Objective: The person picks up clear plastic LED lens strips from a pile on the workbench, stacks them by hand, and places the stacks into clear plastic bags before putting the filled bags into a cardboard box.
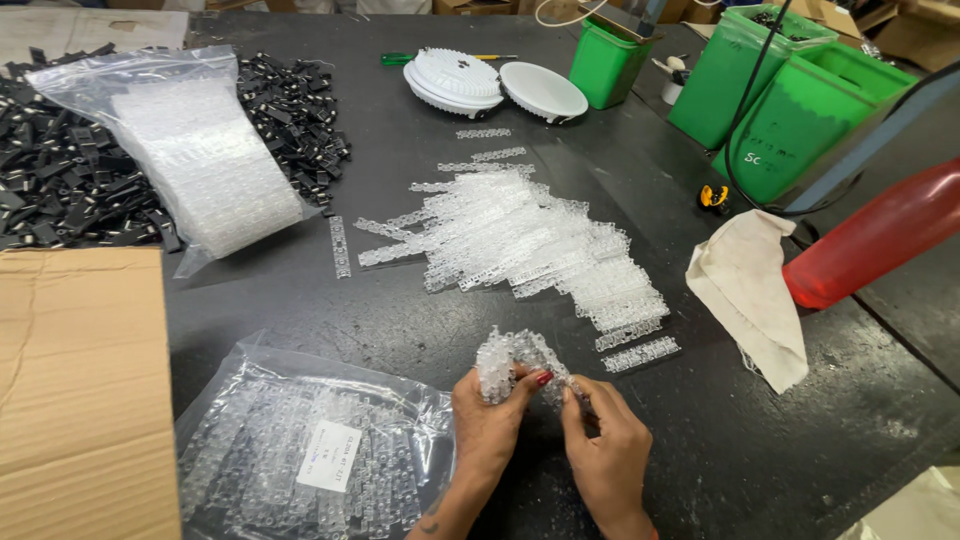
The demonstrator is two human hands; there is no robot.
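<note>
Down near the bottom edge of the dark table [400, 330], both hands work together on one small bunch of clear plastic strips [512, 358]. The left hand [488, 425] has its fingers curled closed around the bunch, thumb pressed over the top, so the strips stand up out of the fist where they can be seen and picked at. The right hand [607, 450] sits just beside it, fingers bent in and pinching at the right end of the same bunch; how tightly it grips is hard to tell, since the fingertips are partly hidden behind the plastic.

Straight ahead lies a loose pile of the same clear strips [530, 245], fanned out flat across the middle of the table, probably spread that way so single pieces are easy to draw off. To the left of the hands an open clear bag with a white label [320, 455] holds more strips laid in rows, its mouth turned toward the hands. A fuller sealed bag [200, 160] rests farther back against a heap of small black parts [60, 170]. Flat cardboard [80, 390] covers the left corner, and a pale cloth [745, 295] lies on the right beside a red bottle [880, 235] and green bins [790, 120]
</note>
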